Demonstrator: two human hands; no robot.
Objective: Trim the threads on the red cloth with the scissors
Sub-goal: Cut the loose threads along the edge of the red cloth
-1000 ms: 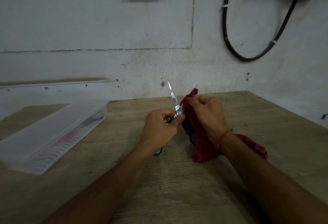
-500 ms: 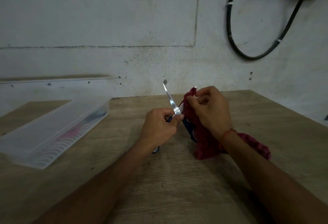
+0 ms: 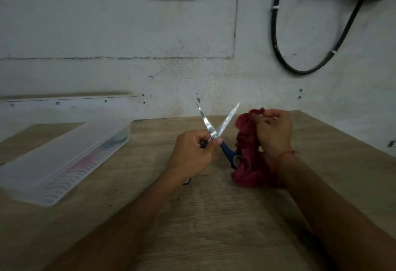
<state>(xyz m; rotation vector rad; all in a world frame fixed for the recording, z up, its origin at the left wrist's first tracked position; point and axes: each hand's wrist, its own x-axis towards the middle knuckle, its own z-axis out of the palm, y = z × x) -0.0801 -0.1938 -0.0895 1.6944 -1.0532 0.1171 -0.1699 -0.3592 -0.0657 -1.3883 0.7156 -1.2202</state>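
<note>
The scissors (image 3: 216,128) have steel blades and dark blue handles. My left hand (image 3: 192,155) grips them near the pivot, blades spread wide and pointing up and away. The red cloth (image 3: 246,152) hangs bunched from my right hand (image 3: 273,133), which pinches its top edge; the cloth's lower end rests on the wooden table (image 3: 214,217). The blades stand just left of the cloth, apart from it. One blue handle loop lies against the cloth's left side. No loose thread can be made out.
A long clear plastic box (image 3: 62,159) with items inside lies on the table's left part. A pale wall rises right behind the table. A black cable loop (image 3: 300,34) hangs on the wall at upper right.
The scissor blades have opened wide. My right hand has shifted right with the cloth, so the cloth's top now stands apart from the blades.
</note>
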